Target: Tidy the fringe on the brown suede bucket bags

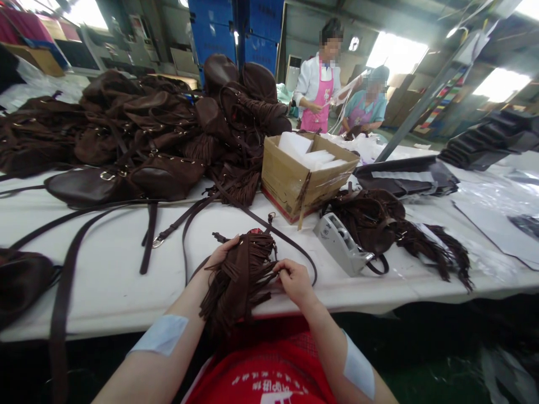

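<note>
A small brown fringed suede bag [242, 275] rests on the near edge of the white table [109, 269], its fringe hanging over the edge toward my lap. My left hand [221, 255] cups the bag's left side, fingers curled over the fringe. My right hand [295, 278] is at the bag's right edge, fingers pinched on its fringe or strap. A thin dark strap [290, 244] loops from the bag across the table.
A big heap of brown fringed bags [147, 118] covers the far left. An open cardboard box [305, 171] with white sheets stands ahead, a grey tape dispenser [341, 244] and another fringed bag [391, 224] to the right. Two people stand beyond the table.
</note>
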Tool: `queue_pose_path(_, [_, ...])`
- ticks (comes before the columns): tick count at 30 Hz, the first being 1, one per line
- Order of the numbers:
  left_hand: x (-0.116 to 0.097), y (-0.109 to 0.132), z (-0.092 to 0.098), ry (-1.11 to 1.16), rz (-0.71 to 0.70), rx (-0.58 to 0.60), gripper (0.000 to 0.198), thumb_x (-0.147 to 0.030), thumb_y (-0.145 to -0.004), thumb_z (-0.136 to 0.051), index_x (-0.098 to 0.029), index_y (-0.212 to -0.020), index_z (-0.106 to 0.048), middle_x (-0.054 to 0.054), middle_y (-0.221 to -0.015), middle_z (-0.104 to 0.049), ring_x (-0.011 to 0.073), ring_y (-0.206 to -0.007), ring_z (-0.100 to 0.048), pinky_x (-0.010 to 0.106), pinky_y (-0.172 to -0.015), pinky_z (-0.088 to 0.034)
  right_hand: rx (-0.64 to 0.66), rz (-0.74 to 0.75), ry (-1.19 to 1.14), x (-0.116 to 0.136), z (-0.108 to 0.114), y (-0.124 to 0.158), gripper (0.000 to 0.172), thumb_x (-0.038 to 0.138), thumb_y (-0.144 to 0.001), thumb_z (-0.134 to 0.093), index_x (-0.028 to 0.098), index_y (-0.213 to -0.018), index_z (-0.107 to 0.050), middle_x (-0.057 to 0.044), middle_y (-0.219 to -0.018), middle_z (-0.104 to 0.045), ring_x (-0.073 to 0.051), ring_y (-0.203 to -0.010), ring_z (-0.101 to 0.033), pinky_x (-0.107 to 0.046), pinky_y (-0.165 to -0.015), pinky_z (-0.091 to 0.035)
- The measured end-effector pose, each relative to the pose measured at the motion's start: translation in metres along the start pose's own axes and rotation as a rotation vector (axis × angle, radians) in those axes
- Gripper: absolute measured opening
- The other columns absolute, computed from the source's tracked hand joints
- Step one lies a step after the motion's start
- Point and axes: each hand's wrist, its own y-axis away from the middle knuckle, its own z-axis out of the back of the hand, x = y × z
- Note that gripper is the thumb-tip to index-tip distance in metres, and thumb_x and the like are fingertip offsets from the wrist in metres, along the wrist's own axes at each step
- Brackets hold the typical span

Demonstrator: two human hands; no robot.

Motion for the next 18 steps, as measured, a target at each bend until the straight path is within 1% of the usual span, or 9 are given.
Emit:
queue_pose_path(3, [0.000,-0.002,0.003,0.001,0.010,0.007,0.050,-0.035,-0.091,-0.050,-0.003,-0.129,-0.055,0.019,-0.110,-0.070,0.0296,-0.102,-0.067,0.042,-0.097,-0.050,-0.040,-0.039,-0.086,-0.001,0.002,0.000,0.023,0.010,-0.073,-0.044,0.020,-0.076,-0.065,0.004,-0.055,-0.060,-0.012,-0.050,-0.059,-0.021,-0.053,-0.046])
queue_pose_path(5, [0.000,-0.002,0.005,0.001,0.022,0.010,0.051,-0.035,-0.091,-0.049,-0.003,-0.130,-0.053,0.020,-0.113,-0.069,0.0306,-0.106,-0.065,0.044,-0.098,-0.049,-0.084,-0.030,-0.101,-0.001,0.000,0.001,0.021,0.012,-0.074,-0.045,0.019,-0.078,-0.064,0.003,-0.059,-0.062,-0.013,-0.053,-0.060,-0.022,-0.054,-0.047])
queue_pose_path(8, [-0.001,0.000,0.004,0.000,0.018,-0.014,0.051,-0.035,-0.091,-0.049,-0.002,-0.129,-0.053,0.021,-0.112,-0.069,0.0307,-0.105,-0.066,0.044,-0.098,-0.049,-0.236,0.016,-0.078,0.000,0.001,-0.003,0.017,0.015,-0.077,-0.048,0.019,-0.083,-0.063,-0.004,-0.085,-0.069,-0.015,-0.073,-0.065,-0.023,-0.061,-0.051])
queue_pose_path(10, [-0.001,0.002,0.001,-0.002,0.006,-0.029,0.050,-0.035,-0.091,-0.050,-0.002,-0.128,-0.054,0.020,-0.110,-0.070,0.0299,-0.101,-0.067,0.043,-0.096,-0.050,-0.345,0.044,-0.065,0.001,0.007,-0.007,0.014,0.018,-0.079,-0.050,0.019,-0.086,-0.062,-0.008,-0.102,-0.067,-0.017,-0.089,-0.063,-0.023,-0.065,-0.052])
queue_pose_path(12, [-0.001,0.004,-0.004,-0.006,0.017,-0.025,0.048,-0.035,-0.092,-0.049,-0.002,-0.125,-0.056,0.019,-0.106,-0.071,0.0287,-0.095,-0.069,0.041,-0.092,-0.053,-0.367,0.068,-0.064,0.003,0.013,-0.009,0.013,0.020,-0.080,-0.051,0.018,-0.089,-0.061,-0.008,-0.104,-0.065,-0.018,-0.094,-0.062,-0.024,-0.068,-0.052])
queue_pose_path(13, [-0.001,0.005,-0.005,-0.007,0.026,-0.017,0.047,-0.035,-0.092,-0.048,-0.002,-0.123,-0.058,0.019,-0.103,-0.072,0.0282,-0.092,-0.070,0.040,-0.090,-0.054,-0.328,0.083,-0.063,0.005,0.015,-0.009,0.013,0.020,-0.081,-0.052,0.019,-0.089,-0.061,-0.007,-0.100,-0.065,-0.017,-0.092,-0.062,-0.024,-0.068,-0.052])
queue_pose_path(14, [-0.002,0.005,-0.006,-0.005,0.030,-0.008,0.046,-0.035,-0.092,-0.047,-0.002,-0.121,-0.059,0.019,-0.100,-0.073,0.0275,-0.089,-0.071,0.038,-0.088,-0.055,-0.255,0.100,-0.056,0.008,0.015,-0.008,0.012,0.021,-0.081,-0.053,0.019,-0.089,-0.062,-0.006,-0.095,-0.066,-0.017,-0.088,-0.062,-0.024,-0.069,-0.052])
queue_pose_path(16, [-0.003,0.005,-0.006,-0.004,0.041,0.003,0.045,-0.035,-0.092,-0.046,-0.001,-0.117,-0.061,0.018,-0.096,-0.074,0.0269,-0.085,-0.072,0.037,-0.084,-0.056,-0.051,0.134,0.000,0.013,0.008,-0.002,0.012,0.020,-0.080,-0.055,0.019,-0.088,-0.064,-0.004,-0.087,-0.067,-0.015,-0.079,-0.062,-0.024,-0.068,-0.050])
queue_pose_path(18, [-0.003,0.005,-0.003,-0.014,0.065,-0.005,0.047,-0.038,-0.092,-0.045,-0.001,-0.115,-0.062,0.019,-0.096,-0.073,0.0285,-0.087,-0.071,0.039,-0.084,-0.056,0.132,0.157,0.111,0.017,-0.006,0.005,0.015,0.020,-0.076,-0.060,0.020,-0.090,-0.065,-0.002,-0.086,-0.068,-0.015,-0.076,-0.061,-0.025,-0.069,-0.049])
